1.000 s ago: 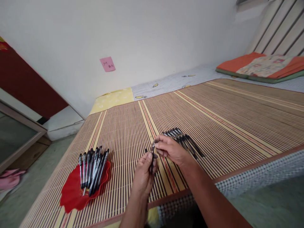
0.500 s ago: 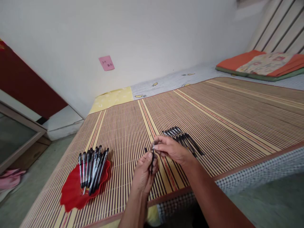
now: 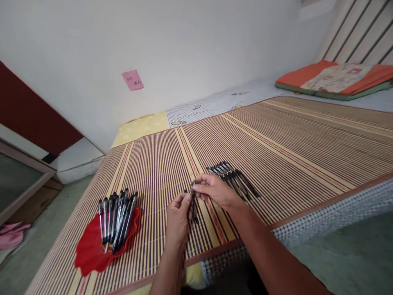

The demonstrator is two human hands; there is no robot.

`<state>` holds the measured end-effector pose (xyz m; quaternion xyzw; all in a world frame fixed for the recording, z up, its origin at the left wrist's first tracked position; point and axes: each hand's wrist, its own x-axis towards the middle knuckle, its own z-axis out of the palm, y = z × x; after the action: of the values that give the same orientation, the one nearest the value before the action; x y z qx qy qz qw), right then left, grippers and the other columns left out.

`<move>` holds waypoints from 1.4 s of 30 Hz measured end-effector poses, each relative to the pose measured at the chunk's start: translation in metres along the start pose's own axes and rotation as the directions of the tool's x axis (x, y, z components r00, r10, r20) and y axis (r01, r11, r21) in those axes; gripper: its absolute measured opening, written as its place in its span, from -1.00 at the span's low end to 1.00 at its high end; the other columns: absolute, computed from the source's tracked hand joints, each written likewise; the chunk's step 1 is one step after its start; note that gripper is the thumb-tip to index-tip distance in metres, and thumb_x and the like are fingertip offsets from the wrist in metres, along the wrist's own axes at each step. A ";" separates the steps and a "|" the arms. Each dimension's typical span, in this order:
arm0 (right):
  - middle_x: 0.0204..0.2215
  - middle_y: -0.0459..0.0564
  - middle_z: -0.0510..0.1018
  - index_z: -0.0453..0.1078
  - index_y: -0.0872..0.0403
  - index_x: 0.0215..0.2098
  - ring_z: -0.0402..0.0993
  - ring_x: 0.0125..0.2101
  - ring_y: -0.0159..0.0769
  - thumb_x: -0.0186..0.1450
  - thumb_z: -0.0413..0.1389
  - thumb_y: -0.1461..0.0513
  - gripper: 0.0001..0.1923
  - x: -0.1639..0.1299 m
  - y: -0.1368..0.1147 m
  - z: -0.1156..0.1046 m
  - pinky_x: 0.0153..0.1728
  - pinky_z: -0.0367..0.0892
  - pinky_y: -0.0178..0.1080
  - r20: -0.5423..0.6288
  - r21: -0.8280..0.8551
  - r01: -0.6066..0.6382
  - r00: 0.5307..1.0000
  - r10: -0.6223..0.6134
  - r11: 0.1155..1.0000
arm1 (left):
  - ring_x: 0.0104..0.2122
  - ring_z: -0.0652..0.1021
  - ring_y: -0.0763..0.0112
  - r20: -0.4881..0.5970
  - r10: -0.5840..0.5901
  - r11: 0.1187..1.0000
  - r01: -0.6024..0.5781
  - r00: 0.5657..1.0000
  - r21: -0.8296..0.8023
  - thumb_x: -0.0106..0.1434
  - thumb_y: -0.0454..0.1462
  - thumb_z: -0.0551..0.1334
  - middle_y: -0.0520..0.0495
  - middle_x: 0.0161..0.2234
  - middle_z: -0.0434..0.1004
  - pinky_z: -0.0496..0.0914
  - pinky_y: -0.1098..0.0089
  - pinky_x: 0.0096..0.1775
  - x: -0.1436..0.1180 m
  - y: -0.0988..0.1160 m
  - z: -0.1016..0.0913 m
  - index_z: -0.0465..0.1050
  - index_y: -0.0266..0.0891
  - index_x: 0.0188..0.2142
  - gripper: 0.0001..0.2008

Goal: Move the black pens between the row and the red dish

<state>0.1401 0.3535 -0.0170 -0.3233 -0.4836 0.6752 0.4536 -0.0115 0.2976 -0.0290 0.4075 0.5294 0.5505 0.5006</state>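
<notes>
Both forearms are bare, no sleeves, rings or watch showing on either hand.

From the hands, the striped bamboo mat (image 3: 276,139) lies bare from twelve through two o'clock. At three o'clock a row of black pens (image 3: 235,180) blocks the way. At nine o'clock a red leaf-shaped plate (image 3: 89,250) piled with black capped pens (image 3: 115,215) stands well apart, with open mat between.
</notes>
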 end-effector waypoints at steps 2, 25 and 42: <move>-0.60 -0.16 0.49 0.42 0.10 -0.38 0.32 -0.61 -0.49 0.06 0.36 0.09 -0.69 0.000 -0.004 -0.006 -0.55 0.21 -0.36 -0.113 0.047 0.020 0.993 -0.015 0.999 | -0.53 0.37 0.44 -0.085 0.119 0.967 -0.096 0.989 0.235 0.23 0.03 0.25 0.03 -0.52 0.39 0.23 0.46 -0.47 0.004 0.004 -0.011 0.42 -0.24 -0.40 -0.64; -0.55 -0.15 0.50 0.43 0.09 -0.41 0.39 -0.52 -0.46 0.00 0.41 0.11 -0.68 0.003 -0.020 -0.043 -0.46 0.30 -0.36 -0.694 0.167 0.436 0.689 -0.208 0.885 | -0.41 0.47 0.31 0.118 0.275 0.750 -0.290 0.954 0.595 0.26 -0.20 0.17 -0.01 -0.43 0.46 0.30 0.39 -0.34 0.001 -0.009 0.000 0.41 -0.20 -0.32 -0.88; -0.53 -0.13 0.53 0.45 0.08 -0.37 0.43 -0.51 -0.42 0.04 0.37 0.10 -0.70 -0.002 -0.027 -0.037 -0.44 0.36 -0.32 -0.682 0.041 0.399 0.681 -0.266 0.916 | -0.34 0.47 0.35 0.200 0.299 0.803 -0.360 0.933 0.476 0.33 -0.22 0.16 -0.02 -0.35 0.45 0.33 0.41 -0.30 -0.002 -0.009 0.002 0.44 -0.20 -0.25 -0.88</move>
<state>0.1813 0.3687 -0.0032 -0.4041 -0.2755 0.4636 0.7388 -0.0082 0.2958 -0.0377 0.6408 0.5460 0.4468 0.3027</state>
